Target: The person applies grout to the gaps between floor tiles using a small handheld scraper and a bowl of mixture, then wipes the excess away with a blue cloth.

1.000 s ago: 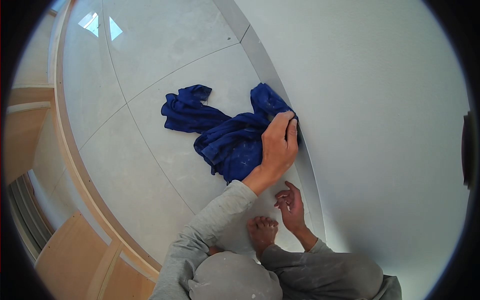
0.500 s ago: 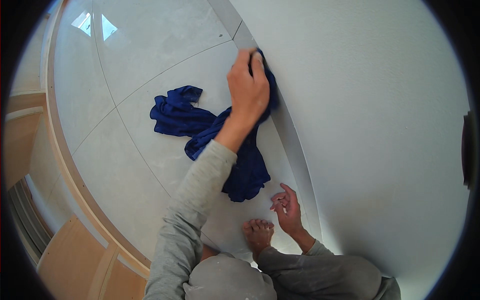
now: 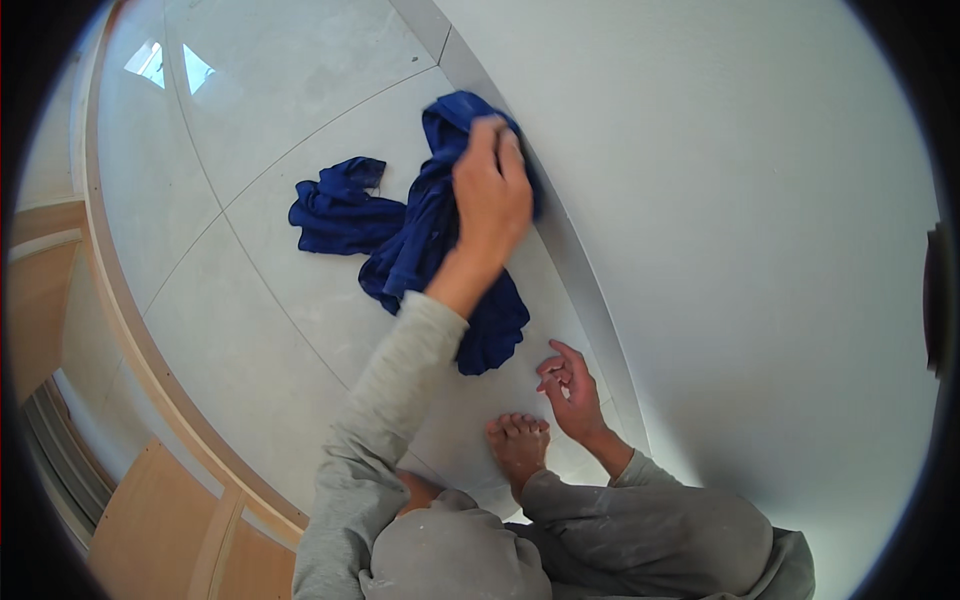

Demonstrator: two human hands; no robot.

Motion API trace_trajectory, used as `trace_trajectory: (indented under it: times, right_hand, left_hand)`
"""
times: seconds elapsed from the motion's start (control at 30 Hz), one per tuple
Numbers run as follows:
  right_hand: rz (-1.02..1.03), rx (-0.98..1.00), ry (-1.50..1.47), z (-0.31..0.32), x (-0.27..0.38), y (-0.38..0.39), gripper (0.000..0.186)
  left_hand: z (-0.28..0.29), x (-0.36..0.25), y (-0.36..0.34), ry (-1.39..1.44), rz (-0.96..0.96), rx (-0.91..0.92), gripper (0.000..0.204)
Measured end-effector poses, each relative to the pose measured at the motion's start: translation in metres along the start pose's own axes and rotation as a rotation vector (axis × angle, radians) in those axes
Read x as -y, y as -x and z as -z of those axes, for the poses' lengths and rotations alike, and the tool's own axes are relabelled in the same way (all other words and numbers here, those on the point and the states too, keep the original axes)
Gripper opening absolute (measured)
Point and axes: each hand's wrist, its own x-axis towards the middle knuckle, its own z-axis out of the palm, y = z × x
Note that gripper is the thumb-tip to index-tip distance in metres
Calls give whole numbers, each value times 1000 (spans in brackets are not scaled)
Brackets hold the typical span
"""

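A dark blue cloth (image 3: 425,220), which looks like a garment, lies bunched on the pale tiled floor (image 3: 270,350). My left hand (image 3: 490,195) reaches across it with its fingers closed on the upper part, close to the grey skirting (image 3: 575,255). The fingertips are slightly blurred and partly turned away. One piece of the cloth spreads out to the left, and another hangs toward me under my wrist. Nearer my body, beside the skirting, my right hand (image 3: 574,398) is raised with its fingers loosely bent and apart, holding nothing.
A smooth pale wall (image 3: 740,200) rises on the right above the skirting. My bare foot (image 3: 520,452) and bent knees (image 3: 450,550) are at the bottom. Along the left runs a wooden frame (image 3: 150,345) with wooden panels (image 3: 150,520).
My left hand has come slightly nearer to me along the skirting. The cloth's upper part now spreads to the left of my fingers. My right hand has barely moved.
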Motion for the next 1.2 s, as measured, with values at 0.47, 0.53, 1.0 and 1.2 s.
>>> trace_trajectory:
  times: [0.47,0.53,1.0,1.2]
  right_hand:
    - [464,-211,322,-21,-54,-1,33]
    - [451,-224,376,-23,-62,4,31]
    - [421,54,228,13,-20,19,32]
    - [210,42,158,45,-90,163,38]
  left_hand:
    - [13,-22,147,-15,-124,343,16]
    - [18,-14,131,-39,-149,246,18]
    - [-22,22,57,106,109,-166,25]
    - [-31,-12,124,168,94,-155,23]
